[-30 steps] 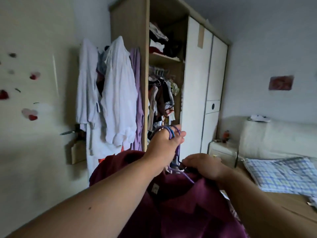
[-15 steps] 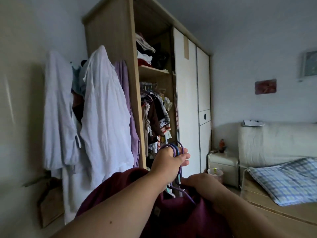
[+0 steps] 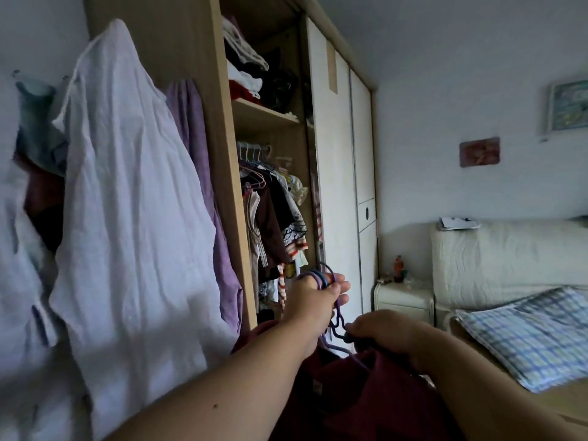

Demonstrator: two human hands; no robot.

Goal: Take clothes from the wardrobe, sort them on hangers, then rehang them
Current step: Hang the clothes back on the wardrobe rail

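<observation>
Hangers [image 3: 322, 279] — hooks bunched, stems hanging down; left hand [image 3: 313, 302] curled tight round the hooks; right hand [image 3: 383, 331] pinches a neck just below, above maroon shirt [image 3: 366, 396]; wardrobe [image 3: 219, 154] ahead and up — left hand nearer.

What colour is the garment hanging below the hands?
Maroon; the garment shows best in head view.

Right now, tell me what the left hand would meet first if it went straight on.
Likely the hanging clothes in the open wardrobe, just past the left hand and its hangers; depth is unclear.
</observation>
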